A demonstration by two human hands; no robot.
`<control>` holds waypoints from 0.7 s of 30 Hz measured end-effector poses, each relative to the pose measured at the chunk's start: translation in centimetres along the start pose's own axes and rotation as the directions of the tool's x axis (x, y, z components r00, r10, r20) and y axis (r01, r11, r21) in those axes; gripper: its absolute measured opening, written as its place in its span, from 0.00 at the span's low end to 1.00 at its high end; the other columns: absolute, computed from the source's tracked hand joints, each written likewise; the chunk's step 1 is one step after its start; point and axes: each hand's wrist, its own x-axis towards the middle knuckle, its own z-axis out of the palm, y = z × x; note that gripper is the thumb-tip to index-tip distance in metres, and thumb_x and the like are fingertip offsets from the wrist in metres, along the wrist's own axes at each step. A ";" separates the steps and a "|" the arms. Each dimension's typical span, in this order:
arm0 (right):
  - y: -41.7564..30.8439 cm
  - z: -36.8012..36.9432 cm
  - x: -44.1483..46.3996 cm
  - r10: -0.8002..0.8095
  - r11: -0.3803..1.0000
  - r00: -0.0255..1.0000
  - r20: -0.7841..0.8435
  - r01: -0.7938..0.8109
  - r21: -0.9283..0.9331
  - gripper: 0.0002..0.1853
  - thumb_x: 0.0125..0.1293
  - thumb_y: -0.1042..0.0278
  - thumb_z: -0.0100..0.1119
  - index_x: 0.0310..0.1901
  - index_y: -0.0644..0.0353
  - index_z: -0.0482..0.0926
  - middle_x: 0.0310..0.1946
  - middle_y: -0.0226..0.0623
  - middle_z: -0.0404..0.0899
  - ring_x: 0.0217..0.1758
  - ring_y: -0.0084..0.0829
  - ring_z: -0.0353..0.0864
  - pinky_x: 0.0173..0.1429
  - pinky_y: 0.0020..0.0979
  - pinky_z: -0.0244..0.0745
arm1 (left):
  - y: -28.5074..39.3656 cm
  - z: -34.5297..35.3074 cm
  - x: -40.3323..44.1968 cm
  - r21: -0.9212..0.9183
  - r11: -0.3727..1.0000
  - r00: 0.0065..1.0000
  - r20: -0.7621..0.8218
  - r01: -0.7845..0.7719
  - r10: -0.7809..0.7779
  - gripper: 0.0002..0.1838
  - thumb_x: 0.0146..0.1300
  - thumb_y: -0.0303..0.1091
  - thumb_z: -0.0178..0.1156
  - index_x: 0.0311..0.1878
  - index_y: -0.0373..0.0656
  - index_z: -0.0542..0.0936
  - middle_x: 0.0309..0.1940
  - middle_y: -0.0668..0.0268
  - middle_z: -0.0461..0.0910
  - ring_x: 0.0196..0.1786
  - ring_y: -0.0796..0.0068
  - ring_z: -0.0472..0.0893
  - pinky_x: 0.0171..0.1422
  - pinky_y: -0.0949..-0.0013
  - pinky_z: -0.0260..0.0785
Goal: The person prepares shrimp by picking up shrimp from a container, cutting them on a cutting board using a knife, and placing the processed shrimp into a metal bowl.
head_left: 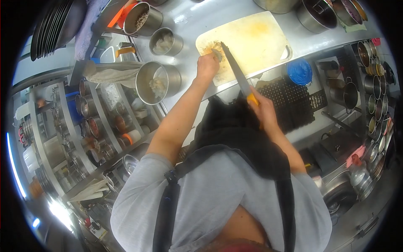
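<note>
My right hand (pixel 265 110) is wrapped round the yellow handle of a long kitchen knife (pixel 237 67). The blade slants up and left across the cutting board (pixel 262 40), with its tip near scattered brown bits. At the board's left edge my left hand (pixel 208 66) is closed, its fingertips on a small greyish piece of food (pixel 217 54); what kind it is, I cannot make out. Left of that hand stand a metal pot (pixel 170 86) and a smaller metal pot (pixel 176 44), both with whitish translucent pieces inside.
Another pot (pixel 153 21) with chopped contents stands at the back left. Metal pots, one of them dark inside (pixel 317 17), line the back right. A blue-covered container (pixel 299 71) sits below the counter edge, beside a black perforated mat (pixel 285 103). Shelves of cookware flank both sides.
</note>
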 end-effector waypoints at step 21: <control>-2.9 -3.1 0.1 0.099 0.994 0.987 0.128 -0.091 -0.067 0.30 0.63 0.76 0.68 0.68 0.55 0.75 0.52 0.58 0.82 0.54 0.51 0.85 0.55 0.36 0.77 | -5.7 -14.6 4.0 -0.158 0.987 0.940 -0.341 -0.028 -0.028 0.16 0.59 0.37 0.65 0.49 0.44 0.86 0.38 0.59 0.88 0.43 0.63 0.87 0.53 0.62 0.78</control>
